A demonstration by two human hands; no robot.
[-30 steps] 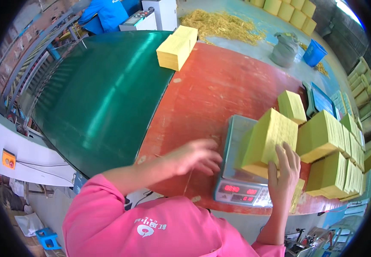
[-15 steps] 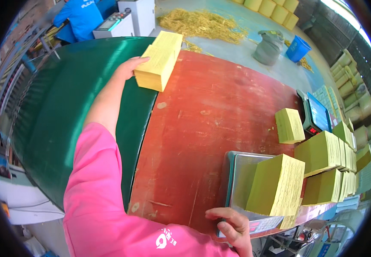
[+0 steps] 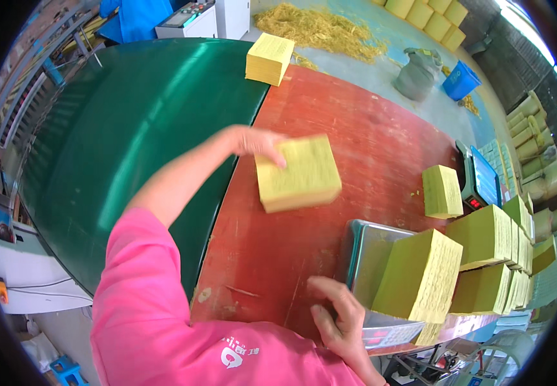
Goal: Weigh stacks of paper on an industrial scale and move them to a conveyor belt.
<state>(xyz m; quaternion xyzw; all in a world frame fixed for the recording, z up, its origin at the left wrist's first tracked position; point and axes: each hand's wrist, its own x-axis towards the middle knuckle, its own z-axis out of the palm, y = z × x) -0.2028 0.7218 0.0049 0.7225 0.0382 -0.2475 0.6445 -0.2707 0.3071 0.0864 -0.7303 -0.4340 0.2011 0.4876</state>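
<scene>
My left hand [image 3: 258,143] grips a thick block of yellow paper sheets [image 3: 304,175] over the red tabletop [image 3: 278,251]. The thumb lies on the block's top face; the other fingers are hidden. Motion blurs the block slightly. My right hand [image 3: 341,315] hangs by the near edge of a platform scale [image 3: 360,264], holding nothing, its thumb and forefinger apart. On the scale stands a bigger yellow paper block [image 3: 416,276]. Another paper block [image 3: 269,59] sits at the far end, where the green surface [image 3: 130,141] meets the red table.
Several yellow paper blocks [image 3: 481,238] are lined up at the right, and one more block [image 3: 441,192] stands beside a second scale [image 3: 481,177]. Beyond the table lie a heap of yellow scraps [image 3: 320,32], a grey sack [image 3: 418,74] and a blue bin [image 3: 461,82]. A person in blue [image 3: 143,19] is at the far left.
My left hand has brought one paper block from the far end toward me and right, over the red table; another block stays behind. My right hand remains beside the scale.
</scene>
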